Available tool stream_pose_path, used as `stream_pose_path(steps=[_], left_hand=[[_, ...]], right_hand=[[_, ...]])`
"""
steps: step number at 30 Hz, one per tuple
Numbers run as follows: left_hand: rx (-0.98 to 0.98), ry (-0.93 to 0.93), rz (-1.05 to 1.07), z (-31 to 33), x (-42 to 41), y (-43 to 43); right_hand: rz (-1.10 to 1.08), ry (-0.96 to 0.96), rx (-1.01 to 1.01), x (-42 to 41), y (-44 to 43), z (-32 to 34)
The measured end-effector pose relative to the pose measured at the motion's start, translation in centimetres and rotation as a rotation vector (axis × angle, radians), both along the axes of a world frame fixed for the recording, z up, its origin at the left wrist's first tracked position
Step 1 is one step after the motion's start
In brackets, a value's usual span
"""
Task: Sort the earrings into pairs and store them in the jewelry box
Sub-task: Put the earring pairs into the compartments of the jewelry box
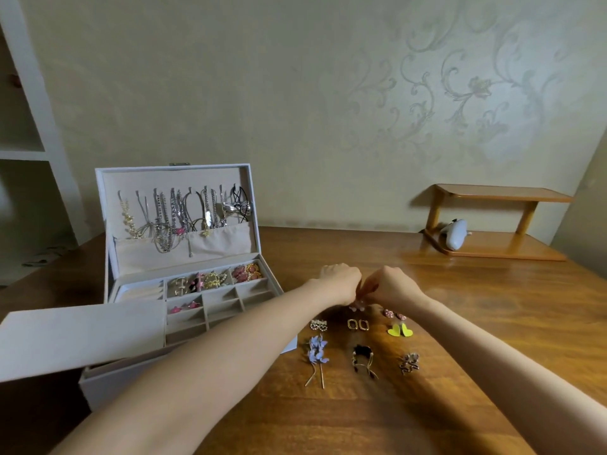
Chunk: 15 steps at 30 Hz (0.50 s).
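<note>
Both hands meet over the middle of the wooden tabletop [460, 323], just past the far row of earrings. The left hand [341, 280] and the right hand [394, 284] have their fingers curled inward and pinched together around a small pale earring [358, 307] that hangs between them; exactly which fingers grip it I cannot tell.

Below the hands, toward the near edge, earrings lie in pairs in rough rows. In the row nearest the hands sits a pink sparkly pair [395, 314] on the right. Next come a rhinestone pair [318, 325], gold hoops [358, 324] and yellow hearts [400, 330]. Nearest the person are lilac flower drops [317, 354], a black-and-gold pair [362, 359] and a dark swirled pair [409, 362].

The jewelry box [184, 284] stands open at the left side of the tabletop, its lid upright with necklaces [180, 215] hung inside. Its tray is split into compartments: the far ones hold gold, black and pink pieces, and one middle-left compartment holds a pink pair [184, 307]. Several near compartments look unfilled. A flat grey panel [82, 339] lies over the box's near-left part.

At the far right corner stands a small wooden shelf [492, 221] with a white object [456, 234] on its lower board.
</note>
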State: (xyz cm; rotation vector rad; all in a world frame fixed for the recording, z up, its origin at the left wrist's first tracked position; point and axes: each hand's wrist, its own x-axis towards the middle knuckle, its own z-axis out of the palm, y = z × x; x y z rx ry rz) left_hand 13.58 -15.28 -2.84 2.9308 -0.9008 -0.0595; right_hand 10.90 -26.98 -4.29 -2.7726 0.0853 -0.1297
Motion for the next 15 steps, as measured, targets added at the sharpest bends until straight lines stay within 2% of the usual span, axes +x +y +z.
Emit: stream_pose_path(steps=[7, 15], left_hand=[[-0.001, -0.017, 0.057, 0.0, 0.0, 0.1], [-0.112, -0.045, 0.042, 1.4, 0.2, 2.5]], right_hand=[[0.004, -0.009, -0.023, 0.0, 0.5, 0.0], [0.047, -0.077, 0.089, 0.0, 0.8, 2.4]])
